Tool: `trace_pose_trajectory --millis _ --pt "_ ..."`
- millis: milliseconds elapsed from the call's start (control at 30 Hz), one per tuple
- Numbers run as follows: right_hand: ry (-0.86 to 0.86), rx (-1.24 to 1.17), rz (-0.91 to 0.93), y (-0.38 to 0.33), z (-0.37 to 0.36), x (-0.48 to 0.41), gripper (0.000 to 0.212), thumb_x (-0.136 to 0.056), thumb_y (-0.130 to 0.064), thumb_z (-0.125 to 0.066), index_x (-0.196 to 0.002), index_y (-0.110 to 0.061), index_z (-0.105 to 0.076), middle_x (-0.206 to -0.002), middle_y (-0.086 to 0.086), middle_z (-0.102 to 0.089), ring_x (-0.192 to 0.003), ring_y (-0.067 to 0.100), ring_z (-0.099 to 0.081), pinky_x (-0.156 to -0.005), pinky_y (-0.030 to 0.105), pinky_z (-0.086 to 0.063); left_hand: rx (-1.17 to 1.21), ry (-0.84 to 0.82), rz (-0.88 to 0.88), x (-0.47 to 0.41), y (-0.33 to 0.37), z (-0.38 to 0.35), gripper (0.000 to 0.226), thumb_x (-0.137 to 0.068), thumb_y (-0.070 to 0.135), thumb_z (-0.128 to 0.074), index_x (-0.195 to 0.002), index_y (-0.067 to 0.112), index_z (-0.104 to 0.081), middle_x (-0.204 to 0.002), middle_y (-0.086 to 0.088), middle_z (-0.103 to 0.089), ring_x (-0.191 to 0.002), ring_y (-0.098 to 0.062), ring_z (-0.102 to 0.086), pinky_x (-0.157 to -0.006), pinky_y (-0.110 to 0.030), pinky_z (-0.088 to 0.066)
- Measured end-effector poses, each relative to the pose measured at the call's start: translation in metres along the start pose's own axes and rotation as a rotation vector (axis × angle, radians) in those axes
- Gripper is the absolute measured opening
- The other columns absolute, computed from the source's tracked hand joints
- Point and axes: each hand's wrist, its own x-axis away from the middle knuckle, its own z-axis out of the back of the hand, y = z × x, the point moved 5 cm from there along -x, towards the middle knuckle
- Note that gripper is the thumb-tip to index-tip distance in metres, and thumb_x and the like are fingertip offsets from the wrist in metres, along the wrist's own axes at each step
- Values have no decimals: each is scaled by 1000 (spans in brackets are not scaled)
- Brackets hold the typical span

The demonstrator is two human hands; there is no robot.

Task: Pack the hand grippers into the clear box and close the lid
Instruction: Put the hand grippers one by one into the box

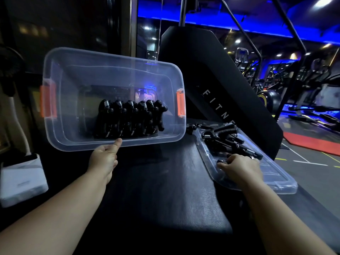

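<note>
The clear box with orange latches is tilted up toward me on the black bench, its opening facing the camera. A row of several black hand grippers stands packed inside it. My left hand grips the box's near rim, thumb on top. To the right, the clear lid lies flat on the bench with several loose black hand grippers on it. My right hand curls its fingers around one hand gripper on the lid.
The padded black bench slopes up into a backrest marked FITNESS behind the lid. A white container sits at the left. Gym machines and a red mat fill the floor at the right.
</note>
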Motion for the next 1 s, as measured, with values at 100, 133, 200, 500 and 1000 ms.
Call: trace_pose_trajectory --millis 100,133,200,500,1000 --pt "-5 9 33 -8 -1 8 49 -70 -76 -52 -92 -34 -62 -100 0 -66 -113 29 -49 -87 42 -44 -5 8 -6 -2 -1 1 30 -83 40 -71 -78 20 -49 -53 7 -34 -39 -5 -27 -46 -20 -29" --pt "-5 13 46 -12 0 12 47 -71 -76 -52 -92 -35 -63 -101 0 -65 -114 30 -48 -87 41 -44 -5 9 -7 -2 -1 1 30 -82 40 -71 -78 20 -50 -55 6 -34 -40 -5 -27 -47 -21 -29" --pt "-10 10 59 -22 1 21 46 -74 -73 -54 -95 -34 -64 -104 1 -64 -117 31 -44 -86 38 -43 -10 6 -13 -3 -1 1 30 -83 40 -71 -79 20 -50 -55 6 -34 -39 -5 -27 -47 -21 -29" --pt "-33 23 141 -37 -1 33 40 -78 -72 -49 -87 -34 -58 -101 1 -62 -115 31 -44 -87 41 -41 -23 -6 -25 -4 -2 1 31 -83 41 -70 -77 20 -48 -56 5 -33 -41 -7 -25 -48 -21 -30" --pt "-108 3 444 -106 -15 86 37 -76 -63 -65 -100 -35 -65 -96 -4 -48 -117 25 -38 -95 39 -42 -60 134 -55 -5 -1 7 40 -73 45 -78 -82 18 -50 -72 0 -52 -57 -12 -41 -65 -30 -43"
